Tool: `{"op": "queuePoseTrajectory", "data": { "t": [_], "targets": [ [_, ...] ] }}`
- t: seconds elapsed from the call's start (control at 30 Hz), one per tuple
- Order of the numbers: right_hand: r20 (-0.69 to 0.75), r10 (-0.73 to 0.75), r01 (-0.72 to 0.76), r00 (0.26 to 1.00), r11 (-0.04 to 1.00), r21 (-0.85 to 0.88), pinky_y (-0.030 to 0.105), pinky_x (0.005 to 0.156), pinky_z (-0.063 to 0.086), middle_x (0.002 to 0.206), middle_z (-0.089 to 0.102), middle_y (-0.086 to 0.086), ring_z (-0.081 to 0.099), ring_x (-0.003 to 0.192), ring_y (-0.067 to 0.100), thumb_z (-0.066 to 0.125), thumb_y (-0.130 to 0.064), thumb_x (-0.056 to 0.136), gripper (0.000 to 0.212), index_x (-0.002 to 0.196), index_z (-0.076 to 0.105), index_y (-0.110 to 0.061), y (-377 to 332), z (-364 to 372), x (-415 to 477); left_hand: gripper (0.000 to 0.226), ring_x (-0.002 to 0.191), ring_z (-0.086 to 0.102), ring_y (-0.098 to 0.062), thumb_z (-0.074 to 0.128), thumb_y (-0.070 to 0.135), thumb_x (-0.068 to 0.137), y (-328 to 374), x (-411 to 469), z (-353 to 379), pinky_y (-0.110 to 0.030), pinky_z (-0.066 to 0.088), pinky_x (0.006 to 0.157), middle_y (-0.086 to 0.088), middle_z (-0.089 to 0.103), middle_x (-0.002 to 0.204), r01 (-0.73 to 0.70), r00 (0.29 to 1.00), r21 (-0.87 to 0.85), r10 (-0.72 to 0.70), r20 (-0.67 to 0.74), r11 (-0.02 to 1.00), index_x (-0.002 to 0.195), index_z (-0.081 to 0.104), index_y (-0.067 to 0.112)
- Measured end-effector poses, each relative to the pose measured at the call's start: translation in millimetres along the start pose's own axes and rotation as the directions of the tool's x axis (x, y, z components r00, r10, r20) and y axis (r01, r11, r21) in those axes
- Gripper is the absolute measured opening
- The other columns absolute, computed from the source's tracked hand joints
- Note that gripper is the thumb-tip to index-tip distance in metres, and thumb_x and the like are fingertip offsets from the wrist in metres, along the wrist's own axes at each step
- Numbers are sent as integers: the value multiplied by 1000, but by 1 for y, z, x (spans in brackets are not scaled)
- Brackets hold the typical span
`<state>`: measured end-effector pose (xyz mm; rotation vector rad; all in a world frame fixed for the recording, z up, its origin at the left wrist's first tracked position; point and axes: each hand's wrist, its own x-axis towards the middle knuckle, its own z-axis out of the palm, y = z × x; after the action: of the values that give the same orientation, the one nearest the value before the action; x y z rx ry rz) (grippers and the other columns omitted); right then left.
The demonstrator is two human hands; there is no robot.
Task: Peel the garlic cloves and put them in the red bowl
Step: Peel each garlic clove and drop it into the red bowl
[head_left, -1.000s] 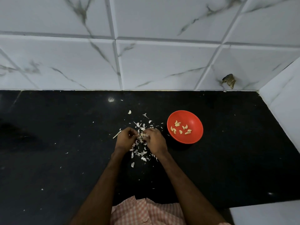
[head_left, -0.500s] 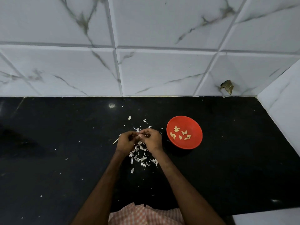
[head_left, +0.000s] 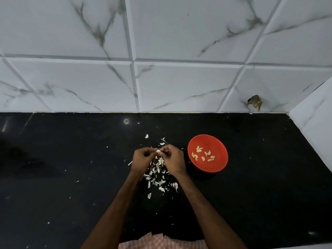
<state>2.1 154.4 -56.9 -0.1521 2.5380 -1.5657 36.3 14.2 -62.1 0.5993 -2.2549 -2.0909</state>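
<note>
**Clove pinched between both hands, above the peelings**

Nearest, at the bottom edge: a strip of orange-and-white checked cloth [head_left: 161, 242]. Rising from either side of it, the bare left forearm [head_left: 111, 212] and right forearm [head_left: 203, 209], converging toward the middle of the black counter [head_left: 260, 186].

Between the forearms and under the hands, lying on the counter: a loose heap of white garlic skins [head_left: 158, 178]. Stray flakes scattered out to the left and toward the wall.

Above the heap, close together: left hand [head_left: 142, 159] and right hand [head_left: 174, 159], both curled inward and meeting at the fingertips. Clamped between them, a small pale garlic clove [head_left: 158, 151], pinched from the left by the left hand and from the right by the right hand's thumb and fingers. Too small to tell whether skin covers it.

Just right of the right hand, near but apart from it, standing upright on the counter: the red bowl [head_left: 217, 146]. Inside, on its floor: roughly ten yellowish peeled cloves [head_left: 203, 154], some touching in pairs.

Farther back, along the counter's far edge: a wall of white marble-veined tiles [head_left: 179, 83]. Low on that wall, beyond and right of the bowl: a small dark object [head_left: 254, 102], not identifiable. At far right, a second white wall [head_left: 316, 126], closing the corner.
</note>
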Motion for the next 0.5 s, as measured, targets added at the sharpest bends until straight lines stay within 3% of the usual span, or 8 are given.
{"op": "queuePoseTrajectory", "data": {
  "t": [0.13, 0.23, 0.37, 0.5],
  "targets": [
    [-11, -4, 4, 1000, 999, -34, 18, 71, 54, 83, 73, -7, 68, 78, 0, 73, -6, 90, 10, 88, 72, -16, -4, -2, 1, 10, 52, 55, -1, 69, 17, 94, 6, 3, 2, -21, 46, 51, 7, 67, 67, -53, 998, 236, 56, -7, 970, 89, 73, 9],
    [-6, 4, -4, 1000, 999, -42, 20, 70, 56, 82, 72, -6, 68, 76, 1, 70, -3, 91, 12, 88, 72, -15, -10, -2, 3, 21, 57, 51, -7, 63, 22, 97, 11, 6, 3, -28, 42, 58, 6, 61, 65, -125, 991, 467, 94, 90, 875, 76, 66, 18],
    [2, 100, -100, 995, 993, 61, 43, 74, 63, 81, 74, -3, 73, 79, 13, 70, -2, 90, 16, 83, 72, -16, -9, -1, 9, 31, 52, 39, -5, 58, 19, 99, 14, 5, 4, -27, 34, 53, 7, 50, 61, -147, 987, 444, 105, 118, 884, 68, 51, 23],
    [-4, 164, -162, 986, 975, 154, 47, 69, 64, 86, 75, 5, 75, 79, 20, 69, 4, 89, 18, 79, 70, -11, -15, -2, 12, 27, 50, 37, -4, 63, 19, 96, 15, 4, 8, -23, 33, 50, 4, 50, 60, -147, 989, 388, 133, 61, 910, 71, 57, 13]
  ]
}}
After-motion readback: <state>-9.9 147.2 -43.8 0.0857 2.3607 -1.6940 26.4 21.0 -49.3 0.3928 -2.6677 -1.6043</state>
